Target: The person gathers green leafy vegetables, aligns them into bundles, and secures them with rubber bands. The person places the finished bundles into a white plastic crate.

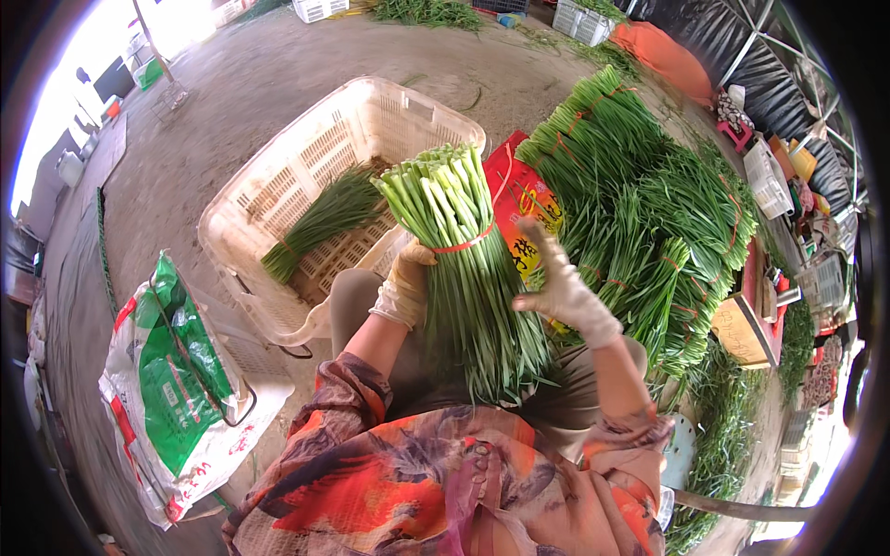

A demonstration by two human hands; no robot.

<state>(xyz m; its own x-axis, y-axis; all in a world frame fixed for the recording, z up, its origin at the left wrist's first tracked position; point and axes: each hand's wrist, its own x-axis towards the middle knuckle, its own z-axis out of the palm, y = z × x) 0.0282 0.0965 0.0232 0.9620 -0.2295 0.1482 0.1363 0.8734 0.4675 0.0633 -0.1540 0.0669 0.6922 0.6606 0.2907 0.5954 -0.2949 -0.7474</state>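
A thick bundle of garlic chives, cut white-green ends up, stands over my lap with a red band around it. My left hand, in a pale glove, grips the bundle's left side just below the band. To the right of the bundle is my gloved right hand, fingers spread and nothing in it. Beyond my knees sits a white plastic crate. One tied bundle lies on the crate's floor. A heap of tied bundles rises at the right, partly over a red printed sack.
At the left, a green and white printed sack drapes over another crate. A wooden box stands right of the heap. Loose leaves litter the ground at lower right. Farther off are an orange sack and a white crate.
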